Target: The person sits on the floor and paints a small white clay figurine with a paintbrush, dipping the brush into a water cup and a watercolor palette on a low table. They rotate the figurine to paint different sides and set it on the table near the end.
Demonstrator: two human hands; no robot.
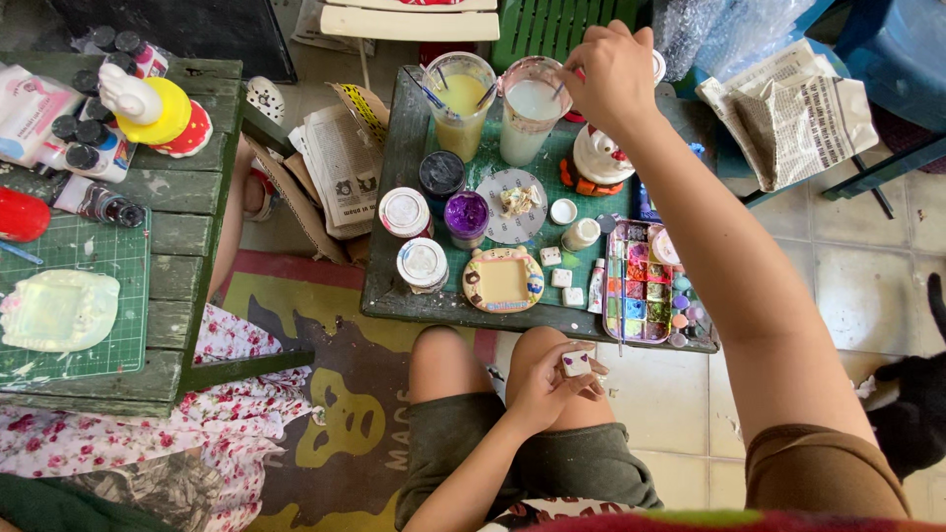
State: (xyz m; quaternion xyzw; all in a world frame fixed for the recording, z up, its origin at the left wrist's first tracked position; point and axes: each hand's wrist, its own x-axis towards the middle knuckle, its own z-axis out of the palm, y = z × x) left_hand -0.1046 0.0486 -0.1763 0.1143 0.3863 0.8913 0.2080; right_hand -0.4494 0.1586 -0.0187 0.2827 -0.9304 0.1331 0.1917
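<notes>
Nearest, at six o'clock over the knees, left hand [552, 379] pinches a small white block [575, 364] between thumb and fingers. From nine o'clock: green mat [99, 258] with a pale frame [57, 310], then paint jars [424, 222], yellow frame [503, 280] and palette [641, 284] on the table [394, 187]. At twelve, right hand [613, 71] pinches a brush [570, 79] dipped in a cup [530, 108] of milky water
</notes>
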